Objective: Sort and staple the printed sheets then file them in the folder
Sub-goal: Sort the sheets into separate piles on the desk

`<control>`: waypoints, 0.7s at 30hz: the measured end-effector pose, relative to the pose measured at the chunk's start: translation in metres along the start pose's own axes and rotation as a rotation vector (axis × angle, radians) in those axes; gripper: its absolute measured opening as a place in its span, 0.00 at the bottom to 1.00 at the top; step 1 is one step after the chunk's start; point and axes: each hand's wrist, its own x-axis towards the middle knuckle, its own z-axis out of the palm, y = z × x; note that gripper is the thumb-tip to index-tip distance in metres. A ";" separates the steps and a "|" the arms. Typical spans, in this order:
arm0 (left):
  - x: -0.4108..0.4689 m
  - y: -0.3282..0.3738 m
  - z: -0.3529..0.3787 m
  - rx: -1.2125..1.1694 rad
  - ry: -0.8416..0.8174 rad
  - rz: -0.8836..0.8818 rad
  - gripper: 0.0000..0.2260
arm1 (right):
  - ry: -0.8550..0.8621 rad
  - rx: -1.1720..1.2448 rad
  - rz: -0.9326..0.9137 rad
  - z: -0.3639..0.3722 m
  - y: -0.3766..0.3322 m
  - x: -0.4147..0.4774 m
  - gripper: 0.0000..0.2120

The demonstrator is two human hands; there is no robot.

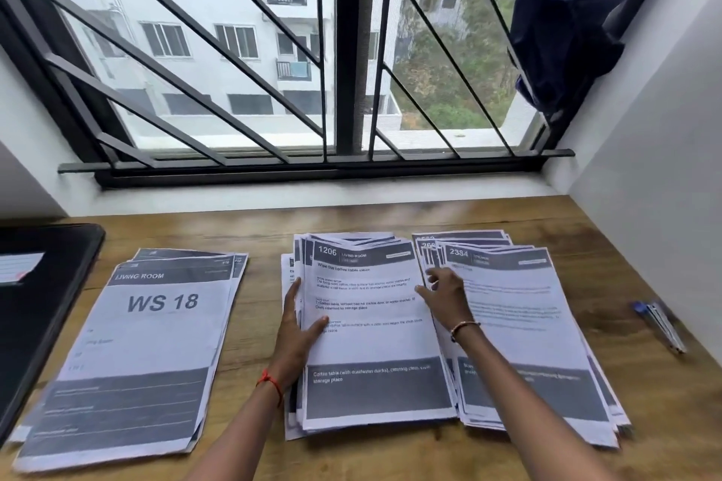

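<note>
Three piles of printed sheets lie on the wooden table (250, 340). The left pile (140, 355) has a "WS 18" cover sheet on top. A sheet numbered 1206 tops the middle pile (371, 328). The right pile (519, 324) shows 2384 on its top sheet. My left hand (299, 328) lies flat along the middle pile's left edge, thumb on the top sheet. My right hand (443, 295) rests with straight fingers on the left edge of the right pile, where the two piles meet. A black folder (43, 308) sits at the far left.
A blue and silver stapler (660, 324) lies on the table at the right, near the white wall. A barred window and sill run along the back. A dark blue cloth (570, 19) hangs at the upper right.
</note>
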 end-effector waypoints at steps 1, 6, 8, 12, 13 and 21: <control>0.000 0.000 0.000 0.014 0.000 0.002 0.38 | -0.033 0.007 0.018 0.010 -0.004 0.002 0.20; -0.003 0.009 0.005 0.014 0.000 0.006 0.42 | 0.123 -0.033 0.026 0.033 -0.010 0.009 0.16; -0.002 0.007 0.005 0.011 0.010 0.003 0.42 | 0.239 -0.061 -0.131 0.040 -0.010 0.004 0.13; 0.001 0.004 0.005 0.015 0.017 -0.005 0.43 | 0.198 -0.144 -0.489 0.058 -0.012 -0.020 0.13; 0.001 0.003 0.005 0.014 0.019 -0.005 0.43 | 0.172 -0.146 -0.505 0.061 -0.012 -0.024 0.13; -0.001 0.007 0.005 -0.005 -0.001 -0.016 0.43 | 0.099 -0.036 -0.126 0.056 -0.017 -0.003 0.17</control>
